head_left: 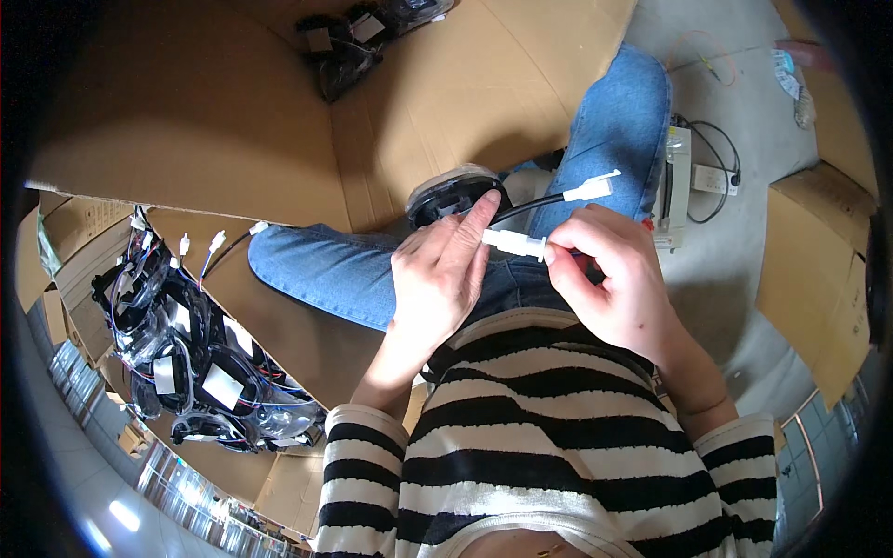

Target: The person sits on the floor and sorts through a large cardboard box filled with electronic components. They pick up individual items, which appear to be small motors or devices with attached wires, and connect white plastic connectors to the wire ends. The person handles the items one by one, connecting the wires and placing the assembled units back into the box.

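My left hand (437, 279) is closed against a rounded black lamp-like unit (430, 206) with a clear cover, one finger stretched over its edge. Its grip underneath is partly hidden. Between my hands lies a white plastic plug connector (516, 244); its left end meets my left fingers. My right hand (609, 270) pinches the connector's right end between thumb and fingertip, the other fingers curled. Just beyond, a black cable (528, 206) runs from the unit to another white connector (590, 189) with an open flap.
A cardboard box (270, 288) at the left holds several similar black units (223, 386) with wires and white plugs. A large box (205, 121) ahead holds more units (344, 42). On the floor at right are a pale device (677, 177), a black cord and a cardboard box (819, 270).
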Tool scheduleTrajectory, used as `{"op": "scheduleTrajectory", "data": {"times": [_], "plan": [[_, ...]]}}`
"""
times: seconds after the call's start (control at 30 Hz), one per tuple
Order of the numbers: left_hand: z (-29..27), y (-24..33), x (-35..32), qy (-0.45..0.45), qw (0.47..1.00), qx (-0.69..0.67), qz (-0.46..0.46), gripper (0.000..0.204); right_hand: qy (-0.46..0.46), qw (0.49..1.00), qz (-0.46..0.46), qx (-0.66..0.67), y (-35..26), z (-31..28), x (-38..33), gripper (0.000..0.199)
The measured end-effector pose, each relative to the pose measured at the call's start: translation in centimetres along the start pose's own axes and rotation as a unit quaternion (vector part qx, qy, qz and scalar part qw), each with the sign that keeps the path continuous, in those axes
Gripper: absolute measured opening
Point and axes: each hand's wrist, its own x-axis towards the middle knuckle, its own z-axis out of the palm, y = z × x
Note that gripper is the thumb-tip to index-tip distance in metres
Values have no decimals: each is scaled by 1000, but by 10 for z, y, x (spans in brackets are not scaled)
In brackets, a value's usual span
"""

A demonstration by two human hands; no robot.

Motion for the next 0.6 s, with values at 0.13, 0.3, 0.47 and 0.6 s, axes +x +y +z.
{"op": "scheduleTrajectory", "data": {"times": [0.13,0.3,0.47,0.6], "plan": [[2,-2,-3,-12,1000,-11,15,48,-18,999,24,23,0,-5,-2,6],[1,-2,-3,-2,999,21,38,49,-37,998,31,40,-4,-10,-1,7],[2,-1,-2,7,998,38,58,50,-14,999,37,23,-6,-3,-4,9],[3,2,-6,0,998,20,59,51,-18,999,36,23,-5,0,-6,10]]}}
